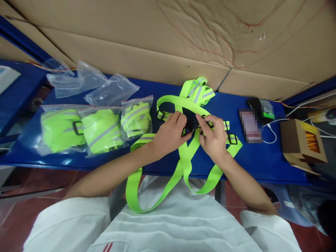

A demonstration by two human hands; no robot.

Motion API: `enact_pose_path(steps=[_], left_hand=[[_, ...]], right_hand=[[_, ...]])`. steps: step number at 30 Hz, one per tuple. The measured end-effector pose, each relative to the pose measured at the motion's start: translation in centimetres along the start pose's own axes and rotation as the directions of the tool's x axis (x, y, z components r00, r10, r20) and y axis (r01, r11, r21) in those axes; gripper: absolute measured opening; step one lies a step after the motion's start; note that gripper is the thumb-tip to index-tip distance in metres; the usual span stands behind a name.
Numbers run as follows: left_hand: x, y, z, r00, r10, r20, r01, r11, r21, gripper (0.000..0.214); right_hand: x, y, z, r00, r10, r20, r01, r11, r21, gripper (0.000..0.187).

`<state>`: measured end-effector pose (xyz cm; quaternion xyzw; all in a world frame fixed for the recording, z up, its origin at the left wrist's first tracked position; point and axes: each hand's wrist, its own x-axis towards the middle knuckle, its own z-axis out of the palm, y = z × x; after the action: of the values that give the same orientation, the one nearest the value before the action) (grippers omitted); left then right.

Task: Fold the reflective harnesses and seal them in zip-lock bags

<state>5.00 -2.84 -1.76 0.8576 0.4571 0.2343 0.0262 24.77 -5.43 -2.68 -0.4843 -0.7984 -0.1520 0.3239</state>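
Note:
A neon-yellow reflective harness (pixel 186 161) lies spread at the near table edge, with loops of its straps hanging over onto my lap. Both hands meet at its middle, around a black buckle (pixel 194 124). My left hand (pixel 170 132) is closed on the buckle's left side, thumb and fingers pinching. From the other side my right hand (pixel 213 137) pinches the buckle and the strap end; the fingers partly hide it. A black strap adjuster (pixel 232 139) shows right of my right hand. Behind the hands sits a folded yellow-and-silver strap bundle (pixel 197 91).
Several bagged yellow harnesses, one in a clear bag (pixel 102 131), line the left side of the blue table (pixel 162 168). Behind them lie empty plastic bags (pixel 112 90). To the right are a phone (pixel 250 126), a white cable (pixel 274 134) and an open cardboard box (pixel 295 140). Cardboard panels (pixel 131 38) stand behind.

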Motion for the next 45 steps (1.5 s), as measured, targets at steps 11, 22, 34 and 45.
enact_pose_path(steps=[11, 22, 34, 45], left_hand=[[-0.1, -0.5, -0.1, 0.993, 0.115, 0.0, -0.114, 0.985, -0.129, 0.025], [1.1, -3.4, -3.9, 0.982, 0.183, 0.042, -0.1, 0.699, -0.708, 0.038], [1.3, -3.8, -2.7, 0.99, 0.006, 0.139, 0.137, 0.135, -0.981, 0.042], [1.3, -3.2, -0.7, 0.95, -0.092, 0.3, 0.282, -0.169, -0.945, 0.072]], right_hand=[[-0.4, -2.5, 1.1, 0.977, 0.037, 0.211, -0.037, 0.999, -0.005, 0.069], [1.0, 0.9, -1.4, 0.977, 0.073, 0.198, -0.166, 0.844, 0.509, 0.07], [1.0, 3.7, -2.1, 0.905, -0.015, 0.424, -0.36, 0.503, 0.786, 0.081], [1.0, 1.8, -0.5, 0.853, 0.306, 0.424, -0.521, 0.44, 0.731, 0.043]])
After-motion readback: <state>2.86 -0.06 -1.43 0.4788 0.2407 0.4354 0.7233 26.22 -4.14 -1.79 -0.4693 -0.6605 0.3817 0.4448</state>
